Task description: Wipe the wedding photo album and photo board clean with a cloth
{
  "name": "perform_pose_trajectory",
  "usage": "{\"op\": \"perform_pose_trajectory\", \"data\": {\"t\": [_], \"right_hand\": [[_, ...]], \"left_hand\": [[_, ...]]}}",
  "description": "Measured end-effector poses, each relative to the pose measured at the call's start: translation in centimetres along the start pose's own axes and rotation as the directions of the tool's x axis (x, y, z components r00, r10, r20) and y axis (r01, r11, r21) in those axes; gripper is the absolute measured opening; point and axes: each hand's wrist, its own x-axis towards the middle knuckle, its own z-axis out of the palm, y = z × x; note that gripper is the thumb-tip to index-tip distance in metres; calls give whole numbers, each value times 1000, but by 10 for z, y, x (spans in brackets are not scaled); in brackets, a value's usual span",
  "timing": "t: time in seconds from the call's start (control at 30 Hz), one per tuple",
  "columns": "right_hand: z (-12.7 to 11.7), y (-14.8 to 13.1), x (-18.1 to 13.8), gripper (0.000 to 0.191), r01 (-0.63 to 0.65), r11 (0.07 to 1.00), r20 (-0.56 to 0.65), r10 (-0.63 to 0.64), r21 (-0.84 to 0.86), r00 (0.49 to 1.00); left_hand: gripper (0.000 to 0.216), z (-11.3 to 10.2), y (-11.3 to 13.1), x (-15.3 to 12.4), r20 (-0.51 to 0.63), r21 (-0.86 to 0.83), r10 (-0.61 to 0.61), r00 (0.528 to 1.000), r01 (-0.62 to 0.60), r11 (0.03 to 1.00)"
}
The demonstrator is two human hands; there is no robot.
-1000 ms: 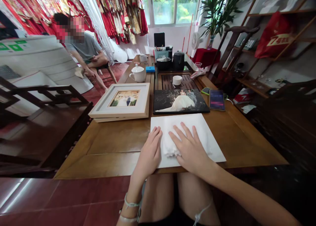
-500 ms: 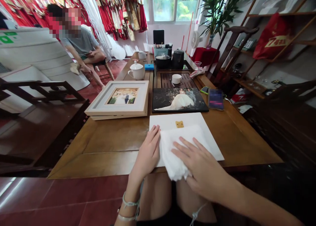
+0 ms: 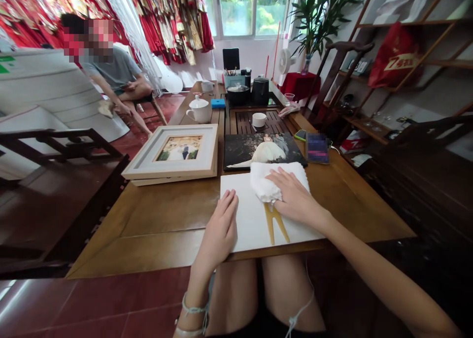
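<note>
My left hand [image 3: 220, 226] rests with outstretched fingers on the left edge of a white rectangular board [image 3: 246, 224] on the table. A folded white cloth [image 3: 258, 178] covers the far part of the board and touches the near edge of a wedding photo panel [image 3: 242, 151]. My right hand [image 3: 293, 195] presses flat on this cloth, fingers over its top and thumb at its near edge. From under the cloth and hand, a tan piece with two prongs [image 3: 283, 229] shows on the board; its upper end is hidden.
Stacked framed photos [image 3: 138, 160] lie at left. Phones [image 3: 318, 148] lie at right. Farther back are a white cup [image 3: 259, 119], a lidded white pot [image 3: 200, 110] and a dark kettle [image 3: 260, 90]. A seated person [image 3: 113, 69] is beyond the table at left.
My right hand and the cloth have slid away from me to the board's far edge, uncovering the tan prongs. My left hand stays on the left edge. The view has shifted slightly.
</note>
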Motion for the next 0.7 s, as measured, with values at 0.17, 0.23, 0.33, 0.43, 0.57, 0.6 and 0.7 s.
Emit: {"op": "perform_pose_trajectory", "data": {"t": [0.17,0.23,0.33,0.43,0.57,0.6,0.7], "right_hand": [[-6,30,-33,75,4,1000,-23,-5,-12,1000],[-4,30,-56,87,55,998,-21,-56,-43,998],[0,15,-95,101,128,983,3,-129,-131,992],[1,-1,-122,106,182,971,56,-176,-155,983],[-7,2,-116,103,178,976,90,-168,-126,982],[-9,7,-107,102,168,979,93,-157,-116,983],[-15,24,-71,95,118,989,103,-108,-94,989]], "left_hand": [[48,1,-1,0,-8,1,-3,1000,3,1000],[48,1,0,0,-7,2,-9,1000,9,1000],[48,1,0,0,0,6,-16,1000,16,1000],[47,1,1,0,-4,7,-17,1000,17,1000],[47,2,1,0,-11,8,-10,1000,10,1000],[47,2,1,0,-9,8,-6,1000,6,1000],[47,2,0,0,-15,4,5,1000,-5,1000]]}}
